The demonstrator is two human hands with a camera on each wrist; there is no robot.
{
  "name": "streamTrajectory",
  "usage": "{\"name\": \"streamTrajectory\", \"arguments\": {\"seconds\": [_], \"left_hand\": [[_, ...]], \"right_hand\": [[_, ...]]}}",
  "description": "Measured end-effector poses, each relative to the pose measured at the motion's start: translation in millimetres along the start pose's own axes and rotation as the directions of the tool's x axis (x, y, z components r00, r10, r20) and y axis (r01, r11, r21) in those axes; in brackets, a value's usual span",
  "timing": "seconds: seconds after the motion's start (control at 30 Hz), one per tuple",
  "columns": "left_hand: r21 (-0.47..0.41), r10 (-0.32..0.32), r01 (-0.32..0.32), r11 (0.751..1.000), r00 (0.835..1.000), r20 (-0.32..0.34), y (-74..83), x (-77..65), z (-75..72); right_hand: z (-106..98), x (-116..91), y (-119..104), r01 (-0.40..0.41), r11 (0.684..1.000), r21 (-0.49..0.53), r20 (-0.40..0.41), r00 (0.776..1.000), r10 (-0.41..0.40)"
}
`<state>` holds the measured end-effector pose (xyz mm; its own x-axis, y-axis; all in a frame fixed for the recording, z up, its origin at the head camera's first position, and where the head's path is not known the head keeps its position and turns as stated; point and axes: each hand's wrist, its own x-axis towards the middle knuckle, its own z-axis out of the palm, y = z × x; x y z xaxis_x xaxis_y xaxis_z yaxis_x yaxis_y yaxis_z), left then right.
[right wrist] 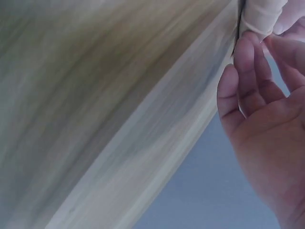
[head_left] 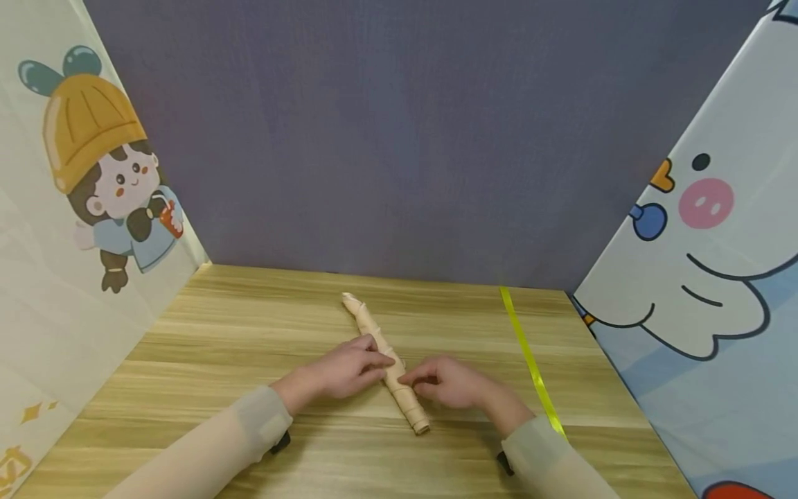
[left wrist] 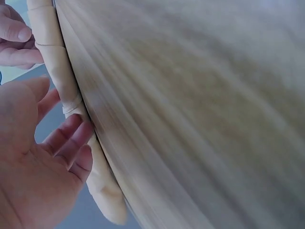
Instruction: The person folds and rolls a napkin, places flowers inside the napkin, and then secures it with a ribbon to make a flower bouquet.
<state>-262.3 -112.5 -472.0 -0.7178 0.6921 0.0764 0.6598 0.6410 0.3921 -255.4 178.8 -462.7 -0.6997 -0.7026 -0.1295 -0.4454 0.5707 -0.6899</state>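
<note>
A long, thin roll of beige cloth lies slantwise on the wooden table, its layered near end toward me. My left hand lies over its left side, with the fingers touching the roll. In the left wrist view, the loosely bent fingers of my left hand rest against the cloth roll. My right hand touches the roll from the right, nearer its close end. The right wrist view shows my right hand with its fingertips at the roll; part of the contact is hidden.
A yellow strip runs along the right part of the wooden table. Behind stands a dark grey-purple panel. Printed cartoon panels flank the table, a child figure on the left and a white bird on the right.
</note>
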Motion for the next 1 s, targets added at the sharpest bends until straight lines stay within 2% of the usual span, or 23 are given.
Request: {"name": "streamTrajectory", "arguments": {"seconds": [0.27, 0.53, 0.73, 0.87, 1.0], "left_hand": [[-0.012, -0.011, 0.012, 1.000, 0.999, 0.032, -2.7, -1.4, -1.0], [-0.061, 0.013, -0.011, 0.998, 0.999, 0.034, -6.2, -3.0, -2.5], [-0.136, -0.038, 0.047, 0.990, 0.997, 0.068, -8.7, -3.4, -1.6], [-0.153, -0.064, 0.075, 0.985, 0.995, 0.078, -8.2, -2.5, -0.7], [-0.148, -0.069, 0.078, 0.986, 0.995, 0.069, -7.0, -2.2, -0.3]], "right_hand": [[8, 4, -4, 0.041, 0.998, 0.047, 0.033, 0.999, -0.043], [11, 6, -3, 0.069, 0.996, 0.065, 0.053, 0.996, -0.072], [10, 6, -2, 0.069, 0.993, 0.097, 0.064, 0.995, -0.075], [8, 5, 1, 0.030, 0.988, 0.154, 0.044, 0.998, -0.037], [5, 8, 8, -0.031, 0.985, 0.168, -0.047, 0.998, 0.040]]}}
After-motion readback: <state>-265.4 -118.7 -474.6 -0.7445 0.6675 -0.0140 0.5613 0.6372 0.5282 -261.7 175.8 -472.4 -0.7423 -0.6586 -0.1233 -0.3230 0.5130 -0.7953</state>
